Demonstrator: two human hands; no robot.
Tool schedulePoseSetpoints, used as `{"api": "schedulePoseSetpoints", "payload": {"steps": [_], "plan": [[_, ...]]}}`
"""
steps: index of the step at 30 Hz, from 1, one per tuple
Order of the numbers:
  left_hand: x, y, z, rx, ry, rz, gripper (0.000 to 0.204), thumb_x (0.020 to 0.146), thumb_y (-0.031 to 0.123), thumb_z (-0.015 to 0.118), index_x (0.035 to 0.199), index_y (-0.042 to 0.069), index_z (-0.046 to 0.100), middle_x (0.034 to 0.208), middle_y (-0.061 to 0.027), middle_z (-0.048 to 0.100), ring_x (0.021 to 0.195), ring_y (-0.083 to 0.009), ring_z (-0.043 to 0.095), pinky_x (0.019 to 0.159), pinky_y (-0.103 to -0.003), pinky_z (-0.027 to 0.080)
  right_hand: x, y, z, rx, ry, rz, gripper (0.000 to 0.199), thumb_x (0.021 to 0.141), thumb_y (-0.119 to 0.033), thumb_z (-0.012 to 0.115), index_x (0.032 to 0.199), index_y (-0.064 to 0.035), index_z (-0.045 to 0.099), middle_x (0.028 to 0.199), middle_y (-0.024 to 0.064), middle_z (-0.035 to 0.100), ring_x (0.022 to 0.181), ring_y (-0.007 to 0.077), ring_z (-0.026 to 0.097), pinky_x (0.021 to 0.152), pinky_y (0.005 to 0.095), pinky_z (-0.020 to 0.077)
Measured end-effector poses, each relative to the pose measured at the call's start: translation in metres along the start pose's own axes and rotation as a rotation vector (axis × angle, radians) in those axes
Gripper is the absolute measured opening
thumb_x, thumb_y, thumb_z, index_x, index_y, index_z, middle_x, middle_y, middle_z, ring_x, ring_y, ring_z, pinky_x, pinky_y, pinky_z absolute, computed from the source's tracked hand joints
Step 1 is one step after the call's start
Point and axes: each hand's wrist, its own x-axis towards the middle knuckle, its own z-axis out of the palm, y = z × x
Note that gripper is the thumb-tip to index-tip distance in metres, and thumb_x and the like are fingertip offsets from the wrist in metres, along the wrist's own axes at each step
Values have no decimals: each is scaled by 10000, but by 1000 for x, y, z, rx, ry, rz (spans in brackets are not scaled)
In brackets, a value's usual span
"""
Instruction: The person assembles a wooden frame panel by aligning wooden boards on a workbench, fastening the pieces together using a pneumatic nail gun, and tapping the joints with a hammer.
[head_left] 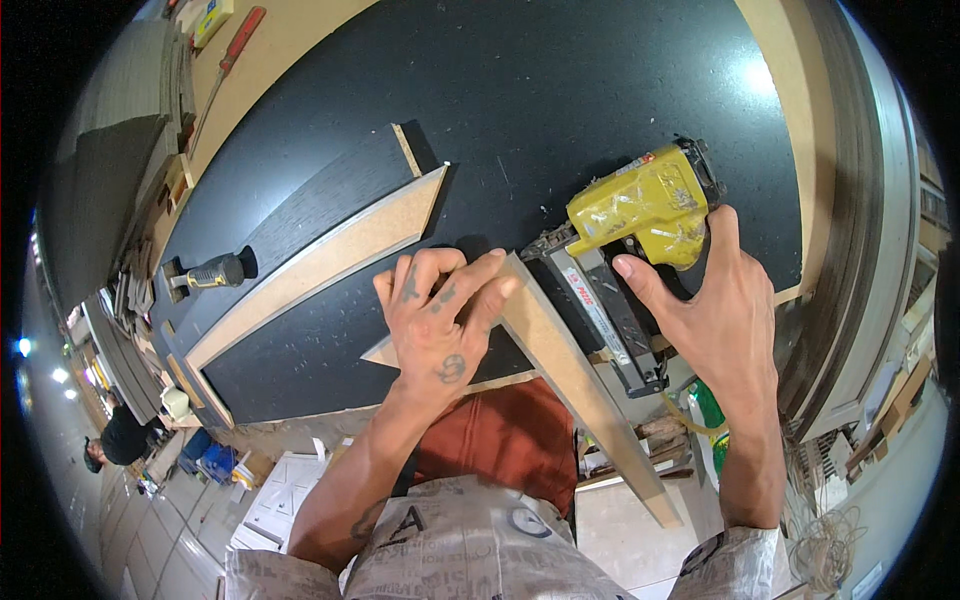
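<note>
The left hand (pixel 440 325) presses down on the near end of a long wood strip (pixel 570 375). The fingers are bent and squeeze the strip where its pointed end meets another piece. The strip is pale brown on its flat face, with a thin light edge. It runs from the left hand down toward the person and sticks out past the edge of the bench (pixel 560 90).

Just right of the strip is a yellow nail gun (pixel 640 215). It is scratched and dirty, with a long black and grey part under it that lies next to the strip. The right hand (pixel 715 310) wraps around the back of the nail gun and grips it, with the thumb pointing at the yellow body.

The bench top is dark, almost black, with tiny light specks.

Left of the strip and farther away lies a second strip (pixel 330 262) of the same pale brown wood, cut to a slant at its far end. Next to it lies a dark board (pixel 320 195). At the left end of these sits a small power tool (pixel 205 272) with a grey and black body.

Farthest from the strip, at the top left, a red-handled tool (pixel 238 40) lies on a light brown board (pixel 290 40).
</note>
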Motion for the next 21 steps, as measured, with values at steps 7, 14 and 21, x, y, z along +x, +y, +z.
{"api": "schedulePoseSetpoints", "payload": {"steps": [7, 14, 21], "plan": [[1, 0, 4, -12, -7, 0, 270, 852, 302, 766, 1062, 132, 755, 896, -14, 568, 867, -181, 530, 821, -356, 333, 2, 2, 0, -39, -14, -5, 567, 818, -418, 812, 927, -1, 444, 633, 190, 610, 563, 357, 658, 533, 437, 512], [4, 1, -2, -12, 15, 9, 260, 843, 288, 773, 1053, 137, 756, 892, -16, 575, 869, -188, 537, 821, -355, 337, 3, 2, -2, 14, 3, -38, 574, 818, -428, 799, 926, 14, 450, 669, 236, 634, 611, 414, 666, 574, 446, 536], [5, 4, 12, -63, 87, 30, 215, 862, 298, 741, 1035, 172, 760, 876, -7, 571, 850, -208, 535, 803, -376, 334, 44, 43, -61, -175, 234, -36, 658, 857, -501, 736, 1100, 71, 519, 941, 302, 668, 876, 456, 675, 741, 511, 534]]}}
